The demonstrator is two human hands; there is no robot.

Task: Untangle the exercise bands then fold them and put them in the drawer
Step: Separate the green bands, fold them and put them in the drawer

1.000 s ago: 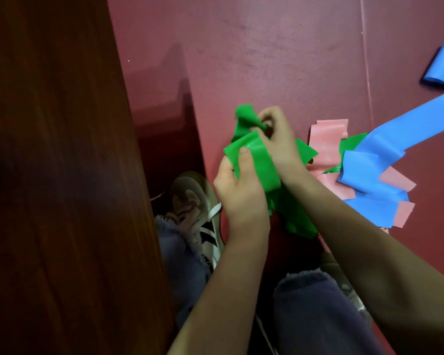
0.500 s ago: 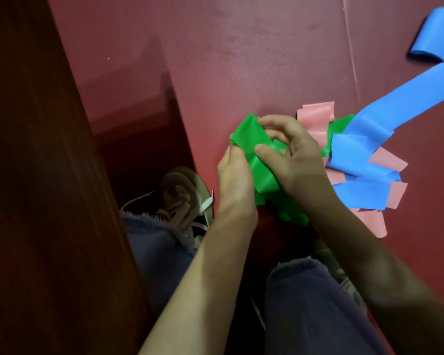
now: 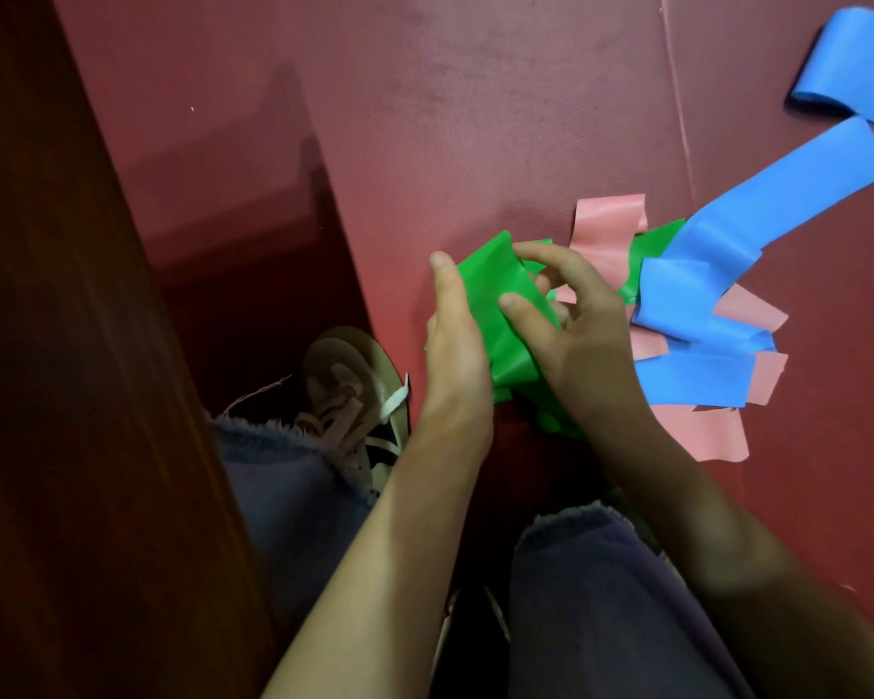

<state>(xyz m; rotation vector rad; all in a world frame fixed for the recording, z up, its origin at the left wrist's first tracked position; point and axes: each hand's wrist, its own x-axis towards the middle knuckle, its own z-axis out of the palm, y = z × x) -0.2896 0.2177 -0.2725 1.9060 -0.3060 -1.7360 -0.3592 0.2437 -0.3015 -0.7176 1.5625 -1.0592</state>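
A green exercise band (image 3: 495, 300) is bunched between both hands, low over the dark red floor mat (image 3: 475, 118). My left hand (image 3: 455, 340) holds its left side, fingers along the band. My right hand (image 3: 571, 330) grips it from the right, thumb pressed on the green fold. Right of the hands, a blue band (image 3: 702, 295) lies tangled over a pink band (image 3: 606, 234), and a bit of green runs under them. The blue band trails up to the top right corner. No drawer is visible.
A dark brown wooden furniture side (image 3: 61, 396) fills the left of the view. My knees in blue-grey trousers (image 3: 601, 597) and a white sneaker (image 3: 354, 391) are below the hands. A seam in the mat (image 3: 677, 93) runs up the right side.
The green band's loose upper end has been folded down into a flatter bundle. Both hands have dropped closer to the mat, and my right thumb now presses on top of the fold.
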